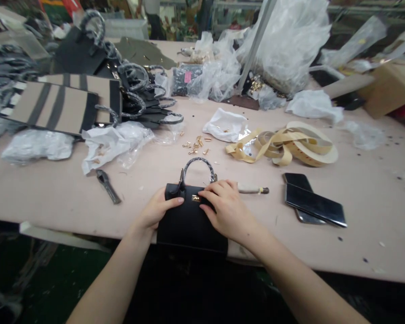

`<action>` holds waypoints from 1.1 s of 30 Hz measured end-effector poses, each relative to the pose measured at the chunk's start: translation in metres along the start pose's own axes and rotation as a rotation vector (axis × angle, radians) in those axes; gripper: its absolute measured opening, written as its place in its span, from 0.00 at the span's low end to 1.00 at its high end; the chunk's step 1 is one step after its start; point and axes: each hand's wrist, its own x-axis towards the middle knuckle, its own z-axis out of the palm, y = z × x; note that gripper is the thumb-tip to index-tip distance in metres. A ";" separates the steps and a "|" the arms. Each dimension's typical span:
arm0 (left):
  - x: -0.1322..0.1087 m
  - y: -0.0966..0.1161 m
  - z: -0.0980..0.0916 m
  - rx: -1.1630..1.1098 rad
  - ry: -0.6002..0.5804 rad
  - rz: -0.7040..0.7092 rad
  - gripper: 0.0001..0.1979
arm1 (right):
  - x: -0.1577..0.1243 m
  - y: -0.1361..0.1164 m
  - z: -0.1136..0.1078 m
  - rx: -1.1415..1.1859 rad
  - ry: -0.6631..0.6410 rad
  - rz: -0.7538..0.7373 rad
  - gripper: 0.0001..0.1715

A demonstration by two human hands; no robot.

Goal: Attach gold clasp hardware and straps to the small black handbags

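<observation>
Our left hand (157, 209) and our right hand (227, 209) lay on a black handbag (189, 229), fingers together and pressed to its front, the right hand curling over the top beside a gold clasp (195, 198). The bag sat between the 2 hands at the near edge of a pale work table (357, 234), its lower body running past that edge toward us. Its wrapped top handle (198, 165) was already attached and arched upward, and the clasp was in place on the front; whether anything remained to fit on this bag, we could not tell. Just beyond the right hand lay a pale-handled tool (251, 190), and off to the left a dark metal tool (107, 186). Farther out were small gold fittings (195, 145), a coil of perforated tan tape (283, 144), 2 glossy black slabs (313, 202), crumpled plastic wrap (116, 144), a heap of black bags (141, 99) with wrapped handles, and 2 striped tan-and-black panels (54, 108).
</observation>
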 end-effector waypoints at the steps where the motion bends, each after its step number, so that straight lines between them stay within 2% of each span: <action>1: 0.001 -0.001 -0.001 0.007 -0.005 -0.001 0.26 | 0.003 0.001 0.003 -0.007 -0.026 0.003 0.11; 8: 0.003 0.000 -0.005 0.054 -0.062 -0.045 0.28 | 0.008 0.011 0.017 0.142 -0.084 0.015 0.09; 13: 0.006 0.001 -0.006 0.129 -0.147 -0.038 0.27 | 0.007 0.017 0.021 0.186 -0.106 -0.041 0.10; 24: 0.007 0.002 -0.004 0.225 -0.152 0.020 0.26 | 0.005 0.025 0.031 0.205 -0.065 -0.206 0.13; 33: 0.007 0.001 -0.005 0.261 -0.131 0.023 0.26 | 0.005 0.028 0.033 0.233 -0.065 -0.261 0.16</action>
